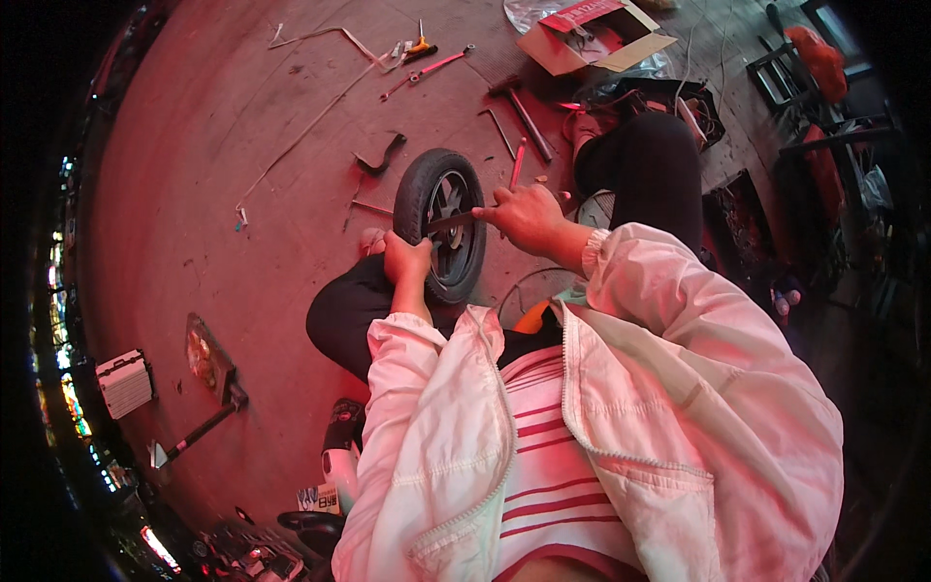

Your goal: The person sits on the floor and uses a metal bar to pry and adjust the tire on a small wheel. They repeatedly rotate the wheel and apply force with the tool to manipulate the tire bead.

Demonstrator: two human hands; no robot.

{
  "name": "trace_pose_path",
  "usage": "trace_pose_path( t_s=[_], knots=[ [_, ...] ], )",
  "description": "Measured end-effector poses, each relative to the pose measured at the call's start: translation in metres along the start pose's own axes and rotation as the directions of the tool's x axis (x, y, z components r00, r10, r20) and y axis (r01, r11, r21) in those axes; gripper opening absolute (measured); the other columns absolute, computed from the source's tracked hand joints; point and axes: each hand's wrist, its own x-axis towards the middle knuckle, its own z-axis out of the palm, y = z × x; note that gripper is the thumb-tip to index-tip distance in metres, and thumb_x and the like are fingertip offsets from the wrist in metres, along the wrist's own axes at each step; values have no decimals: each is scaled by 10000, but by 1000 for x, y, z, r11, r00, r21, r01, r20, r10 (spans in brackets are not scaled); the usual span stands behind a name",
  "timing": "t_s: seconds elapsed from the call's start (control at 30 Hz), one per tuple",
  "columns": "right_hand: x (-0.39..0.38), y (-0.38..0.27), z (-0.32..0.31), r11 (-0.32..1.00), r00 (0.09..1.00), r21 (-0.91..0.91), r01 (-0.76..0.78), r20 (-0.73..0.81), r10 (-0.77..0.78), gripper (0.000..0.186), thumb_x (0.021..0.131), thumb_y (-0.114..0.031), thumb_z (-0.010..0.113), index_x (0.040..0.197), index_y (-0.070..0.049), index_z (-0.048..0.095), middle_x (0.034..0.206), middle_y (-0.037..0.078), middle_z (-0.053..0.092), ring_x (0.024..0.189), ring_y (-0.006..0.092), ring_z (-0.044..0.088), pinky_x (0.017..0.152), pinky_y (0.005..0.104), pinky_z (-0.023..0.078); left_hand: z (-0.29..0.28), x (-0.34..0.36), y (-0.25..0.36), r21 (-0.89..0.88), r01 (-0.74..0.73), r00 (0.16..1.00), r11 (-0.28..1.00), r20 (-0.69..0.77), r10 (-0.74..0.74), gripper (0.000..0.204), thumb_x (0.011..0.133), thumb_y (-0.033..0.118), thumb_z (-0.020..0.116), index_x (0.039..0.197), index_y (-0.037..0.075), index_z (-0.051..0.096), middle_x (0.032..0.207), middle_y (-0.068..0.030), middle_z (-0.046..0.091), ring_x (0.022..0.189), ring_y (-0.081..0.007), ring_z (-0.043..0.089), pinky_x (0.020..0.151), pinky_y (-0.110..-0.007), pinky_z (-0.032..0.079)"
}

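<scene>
Left hand (405,260) grip clamped on the lower left rim of a small black scooter wheel (441,223), held upright between the knees above the floor (194,175). Right hand (529,215) grip closed on a flat metal lever (451,221), laid across the hub. Behind the wheel: hammer (522,112), red-handled tool (517,163), open cardboard box (592,34). Second hammer (199,432) lies left.
</scene>
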Motion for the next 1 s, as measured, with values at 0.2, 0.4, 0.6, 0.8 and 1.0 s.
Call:
trace_pose_path(
  t_s=[0.2,0.4,0.6,0.8,1.0],
  knots=[
    [-16,0,17,998,996,46,-35,-82,39,435,794,-177,619,1212,-299,616,879,82,571,809,281,627,614,415,475,4,1,0,-21,-6,1000,1000,-21,5,622,649,294,762,1083,-32,457,1026,-269,615,963,-426,612,830,-460,486],
    [-34,4,37,982,992,167,-94,-72,107,482,814,-102,556,1240,-323,597,884,92,559,816,286,622,617,414,490,7,0,1,-105,-7,1000,994,-16,5,619,641,291,765,1063,-39,455,1016,-282,610,975,-423,606,838,-450,479],
    [-47,3,64,960,986,245,-135,-61,154,540,827,-52,515,1267,-361,569,868,97,547,813,295,619,638,410,505,12,-1,-1,-146,-16,1000,989,-14,14,673,629,295,778,1103,-54,452,1047,-287,603,1007,-417,597,866,-432,474],
    [-45,6,71,943,985,300,-146,-44,166,533,841,-71,513,1280,-370,552,859,100,540,827,299,622,646,419,506,20,6,-15,-236,-90,996,968,-41,82,726,620,266,788,1172,-66,453,1111,-279,592,1055,-395,587,902,-413,462],
    [-46,12,81,918,984,356,-175,27,177,563,835,-83,529,1314,-378,514,875,107,544,851,311,620,687,431,506,21,3,-14,-292,-158,986,943,-95,136,749,619,234,798,1214,-62,452,1152,-271,574,1095,-387,563,944,-395,437]
  ],
)
